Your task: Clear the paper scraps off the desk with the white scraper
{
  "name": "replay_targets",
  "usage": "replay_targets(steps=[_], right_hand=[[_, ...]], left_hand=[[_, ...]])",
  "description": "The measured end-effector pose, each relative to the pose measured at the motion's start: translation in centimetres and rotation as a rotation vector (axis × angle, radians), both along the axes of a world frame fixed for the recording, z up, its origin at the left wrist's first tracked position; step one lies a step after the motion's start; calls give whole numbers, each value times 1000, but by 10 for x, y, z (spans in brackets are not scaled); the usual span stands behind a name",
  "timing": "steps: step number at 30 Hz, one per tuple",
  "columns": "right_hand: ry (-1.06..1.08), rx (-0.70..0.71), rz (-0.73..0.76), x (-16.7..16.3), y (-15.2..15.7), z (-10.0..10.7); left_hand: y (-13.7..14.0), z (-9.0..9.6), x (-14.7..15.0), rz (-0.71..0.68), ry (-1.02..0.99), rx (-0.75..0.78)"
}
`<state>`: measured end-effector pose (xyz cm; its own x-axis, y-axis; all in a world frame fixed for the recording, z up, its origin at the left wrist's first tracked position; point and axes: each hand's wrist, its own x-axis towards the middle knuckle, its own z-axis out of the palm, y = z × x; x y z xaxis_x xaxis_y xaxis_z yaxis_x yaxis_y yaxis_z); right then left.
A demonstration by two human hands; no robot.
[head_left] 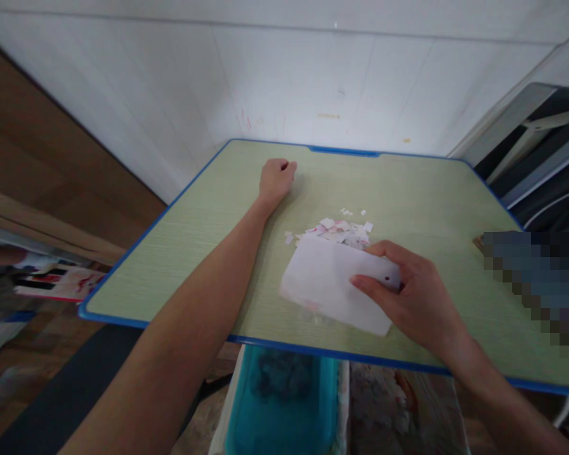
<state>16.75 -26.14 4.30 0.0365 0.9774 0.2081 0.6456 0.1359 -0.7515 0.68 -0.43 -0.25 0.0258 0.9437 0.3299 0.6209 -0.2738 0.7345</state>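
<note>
Over the near part of the tabletop [417, 196] I see the right hand [415, 297], its fingers clamped on a white card [325, 275], paper scraps [339, 231] heaped along the card's far edge; the left hand [274, 181] is farther off, fingers curled into a loose fist. Slow, level handling, I'd say, would best keep scraps this light from scattering

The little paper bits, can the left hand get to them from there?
Probably yes: only bare tabletop shows between the left hand and the paper bits. The white card in the right hand is on their near side.
</note>
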Motion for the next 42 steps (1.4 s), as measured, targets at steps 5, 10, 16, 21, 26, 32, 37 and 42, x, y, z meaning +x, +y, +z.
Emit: replay_targets(steps=[5, 10, 16, 21, 26, 32, 37, 42], right_hand=[[-24, -30, 135, -10, 3, 4], [16, -95, 235, -21, 0, 3], [-26, -51, 247, -22, -6, 3], [-119, 115, 249, -24, -25, -1], [-119, 188, 299, -26, -38, -3], [-136, 271, 218, -24, -34, 5], [-71, 365, 134, 16, -3, 25], [107, 500, -57, 75, 55, 27]], left_hand=[[-2, 2, -1, -1, 12, -4], [-1, 2, 0, 3, 20, 4], [1, 0, -1, -1, 17, 22], [2, 0, -1, -4, 30, 33], [2, -1, 0, 0, 21, 37], [0, 1, 0, -2, -10, 23], [-1, 3, 0, -8, -29, -11], [-1, 3, 0, -20, -35, -17]])
